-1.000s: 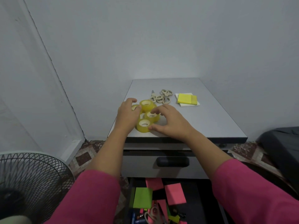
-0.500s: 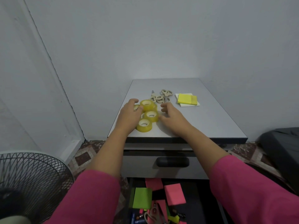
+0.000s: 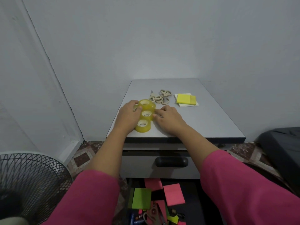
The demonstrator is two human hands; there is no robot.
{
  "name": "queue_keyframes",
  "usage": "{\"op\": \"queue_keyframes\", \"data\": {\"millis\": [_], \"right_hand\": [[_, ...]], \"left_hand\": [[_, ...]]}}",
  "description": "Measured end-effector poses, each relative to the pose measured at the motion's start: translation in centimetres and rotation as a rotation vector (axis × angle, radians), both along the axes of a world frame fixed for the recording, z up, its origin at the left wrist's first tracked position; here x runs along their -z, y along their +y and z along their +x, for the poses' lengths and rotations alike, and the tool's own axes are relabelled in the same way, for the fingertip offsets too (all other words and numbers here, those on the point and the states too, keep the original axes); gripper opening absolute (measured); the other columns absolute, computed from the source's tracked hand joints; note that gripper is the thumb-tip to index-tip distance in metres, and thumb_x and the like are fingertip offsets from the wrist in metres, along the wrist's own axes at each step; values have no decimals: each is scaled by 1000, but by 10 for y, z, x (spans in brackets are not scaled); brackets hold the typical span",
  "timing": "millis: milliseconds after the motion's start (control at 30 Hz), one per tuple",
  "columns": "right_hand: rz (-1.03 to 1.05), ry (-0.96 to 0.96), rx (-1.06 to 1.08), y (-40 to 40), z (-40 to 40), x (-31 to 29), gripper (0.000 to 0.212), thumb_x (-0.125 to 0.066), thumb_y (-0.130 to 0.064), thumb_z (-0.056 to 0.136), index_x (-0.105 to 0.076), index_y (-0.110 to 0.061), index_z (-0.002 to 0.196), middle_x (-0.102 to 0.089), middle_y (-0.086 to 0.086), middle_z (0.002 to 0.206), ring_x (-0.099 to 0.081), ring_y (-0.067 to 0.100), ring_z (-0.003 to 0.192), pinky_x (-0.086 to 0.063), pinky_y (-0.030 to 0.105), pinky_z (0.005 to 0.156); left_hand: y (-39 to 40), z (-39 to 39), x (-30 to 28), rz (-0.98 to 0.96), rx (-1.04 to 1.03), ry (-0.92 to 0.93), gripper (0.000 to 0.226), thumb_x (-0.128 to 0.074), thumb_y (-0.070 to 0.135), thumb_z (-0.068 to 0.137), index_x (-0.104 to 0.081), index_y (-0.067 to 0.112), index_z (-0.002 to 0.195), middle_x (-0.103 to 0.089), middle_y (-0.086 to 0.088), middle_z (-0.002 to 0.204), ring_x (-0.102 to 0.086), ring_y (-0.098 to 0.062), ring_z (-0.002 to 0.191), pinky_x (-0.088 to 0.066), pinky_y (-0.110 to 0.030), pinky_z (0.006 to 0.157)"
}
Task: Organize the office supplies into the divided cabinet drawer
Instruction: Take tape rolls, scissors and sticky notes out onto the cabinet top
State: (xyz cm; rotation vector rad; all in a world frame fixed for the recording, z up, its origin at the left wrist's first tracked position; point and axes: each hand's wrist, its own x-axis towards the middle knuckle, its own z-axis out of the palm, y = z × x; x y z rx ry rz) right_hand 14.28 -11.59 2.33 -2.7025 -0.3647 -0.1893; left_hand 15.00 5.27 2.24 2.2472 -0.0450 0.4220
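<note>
Grey desk (image 3: pixel 203 120) top: tape rolls (image 3: pixel 145 114) now lined up in a near-to-far row.
Right hand (image 3: pixel 168 120) has shifted from the near roll to the middle; both hands, left hand (image 3: pixel 128 116) included, press flat-fingered against the row's sides, drawer (image 3: pixel 162 200) still awaiting them.

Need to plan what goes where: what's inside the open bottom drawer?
Open bottom drawer: pink sticky pads, green pad, scissors, small pens or markers. Sleeves and the frame edge hide the rest.

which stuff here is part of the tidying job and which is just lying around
Part of the job: tape rolls between both hands, scissors, yellow sticky notes, open drawer with pink notes.

Just lying about: fan, dark object at right.
</note>
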Motion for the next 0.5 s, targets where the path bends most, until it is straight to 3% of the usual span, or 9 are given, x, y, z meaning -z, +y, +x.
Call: {"op": "queue_keyframes", "data": {"millis": [133, 267, 500], "right_hand": [[37, 22, -6, 0, -1, -1, 44, -28, -43, 101, -51, -26, 135, -44, 8, 134, -34, 26, 126, -29, 40, 105], [113, 92, -42, -2, -6, -6, 54, -33, -58, 95, -51, -27, 135, -42, 8, 138, -31, 26, 130, -26, 40, 105], [-33, 101, -40, 2, -5, -7, 59, -25, -63, 94, -44, -29, 138, -38, 8, 142, -27, 27, 132, -23, 41, 105]], "left_hand": [[0, 0, 0, 48, -13, -17, 35, -44, 33, 97, -54, 20, 128, -57, -3, 126, -51, -21, 114, -45, -41, 96], [0, -1, 1, 45, 0, -12, 35, -42, 36, 98, -55, 21, 126, -58, -2, 123, -51, -21, 112, -45, -43, 96], [0, -1, 1, 44, -12, -19, 35, -40, 37, 98, -55, 20, 124, -59, -2, 120, -52, -21, 109, -46, -44, 94]]}}
